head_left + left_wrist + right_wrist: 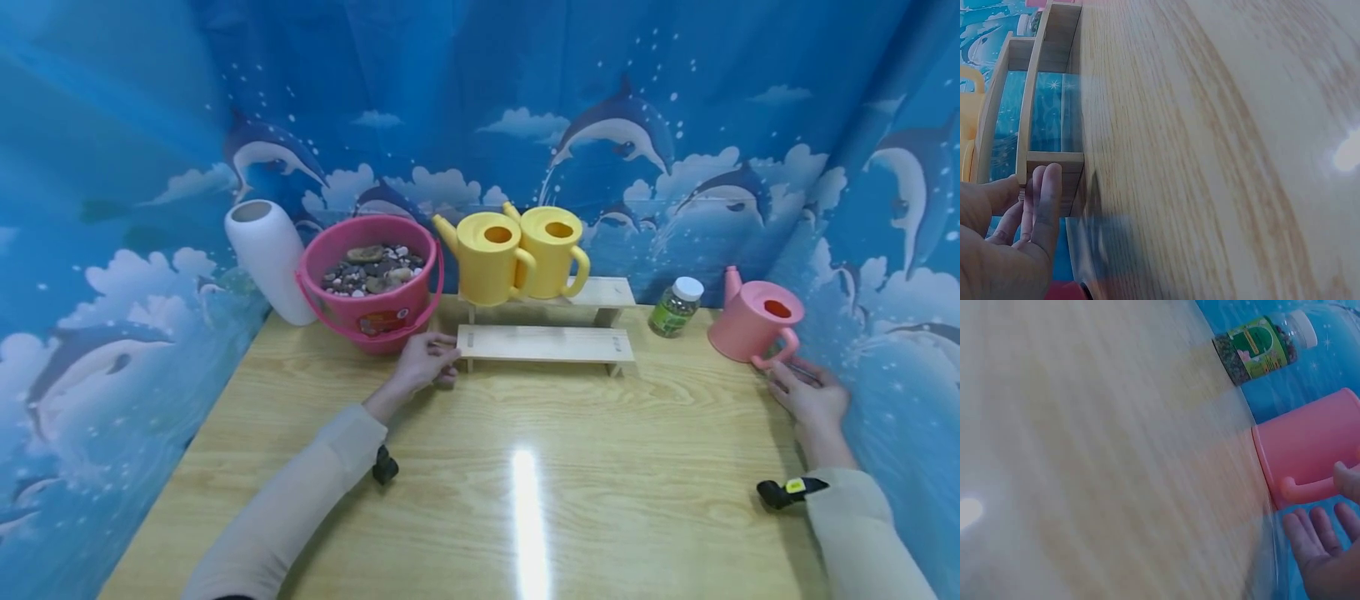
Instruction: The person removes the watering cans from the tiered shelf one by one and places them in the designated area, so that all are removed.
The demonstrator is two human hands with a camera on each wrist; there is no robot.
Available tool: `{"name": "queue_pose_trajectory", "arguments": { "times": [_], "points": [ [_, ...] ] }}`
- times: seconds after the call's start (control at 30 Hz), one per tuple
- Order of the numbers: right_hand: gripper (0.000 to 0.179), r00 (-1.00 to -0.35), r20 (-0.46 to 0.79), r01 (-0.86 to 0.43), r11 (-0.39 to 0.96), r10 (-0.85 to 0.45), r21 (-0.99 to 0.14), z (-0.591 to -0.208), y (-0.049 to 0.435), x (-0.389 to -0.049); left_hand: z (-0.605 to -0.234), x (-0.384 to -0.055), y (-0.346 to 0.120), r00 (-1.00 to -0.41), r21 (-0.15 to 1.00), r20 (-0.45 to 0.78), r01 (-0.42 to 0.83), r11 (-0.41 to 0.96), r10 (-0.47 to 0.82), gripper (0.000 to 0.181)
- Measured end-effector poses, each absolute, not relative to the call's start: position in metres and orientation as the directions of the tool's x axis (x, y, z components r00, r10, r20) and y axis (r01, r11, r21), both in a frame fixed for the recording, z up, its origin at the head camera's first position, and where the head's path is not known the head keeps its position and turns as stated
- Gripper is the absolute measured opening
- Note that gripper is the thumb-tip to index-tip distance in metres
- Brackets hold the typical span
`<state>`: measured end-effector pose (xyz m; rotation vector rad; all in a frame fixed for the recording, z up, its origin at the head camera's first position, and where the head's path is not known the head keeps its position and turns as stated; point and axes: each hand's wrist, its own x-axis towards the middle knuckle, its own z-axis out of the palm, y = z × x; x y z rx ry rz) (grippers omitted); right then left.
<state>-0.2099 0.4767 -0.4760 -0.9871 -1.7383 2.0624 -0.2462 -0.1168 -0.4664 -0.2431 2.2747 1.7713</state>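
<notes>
At the left end of a two-step wooden stand [543,342], my left hand [426,360] pinches the lower board. In the left wrist view the thumb of the left hand [1010,244] lies on one face of the board, with the fingers [1047,206] on the other. Two yellow watering cans [487,267] stand on the upper step. On the right, my right hand [813,400] is at the handle of a pink watering can [750,329]. The right wrist view has its thumb over the handle [1313,490] and the fingers loosely extended beneath, not curled round it.
A pink bucket [360,312] of pebbles stands left of the stand, beside a tilted white vase [273,258]. Between stand and pink can is a white-lidded jar [675,308] of small dark granules. A blue dolphin-print curtain [480,100] borders the wooden table [600,467].
</notes>
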Motion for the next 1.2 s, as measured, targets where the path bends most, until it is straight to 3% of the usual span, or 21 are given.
{"name": "queue_pose_trajectory", "arguments": {
  "times": [0.17, 0.33, 0.53, 0.8, 0.97, 1.2],
  "points": [
    [0.039, -0.769, -0.355, 0.247, -0.266, 0.531, -0.932, -0.469, 0.465, -0.194, -0.465, -0.246, -0.119, -0.956, 0.929, -0.292, -0.279, 0.242, 0.018, 0.04],
    [0.048, -0.873, -0.252, 0.185, -0.195, 0.418, -0.963, -0.448, 0.437, -0.185, -0.464, -0.244, -0.122, -0.957, 0.927, -0.291, -0.277, 0.254, 0.018, 0.041],
    [0.017, -0.959, -0.059, 0.006, -0.187, 0.279, -0.982, -0.424, 0.394, -0.191, -0.463, -0.243, -0.123, -0.958, 0.928, -0.285, -0.269, 0.257, 0.028, 0.041],
    [0.022, -0.983, 0.086, -0.096, -0.057, 0.161, -0.994, -0.396, 0.328, -0.215, -0.464, -0.245, -0.119, -0.954, 0.924, -0.298, -0.281, 0.26, 0.025, 0.041],
    [0.024, -0.987, 0.117, -0.103, 0.117, 0.114, -0.988, -0.385, 0.292, -0.232, -0.461, -0.243, -0.117, -0.952, 0.921, -0.304, -0.287, 0.261, 0.025, 0.041],
    [0.044, -0.991, 0.123, -0.11, 0.19, 0.056, -0.976, -0.376, 0.25, -0.252, -0.459, -0.243, -0.114, -0.951, 0.914, -0.308, -0.292, 0.281, 0.017, 0.04]
  ]
}}
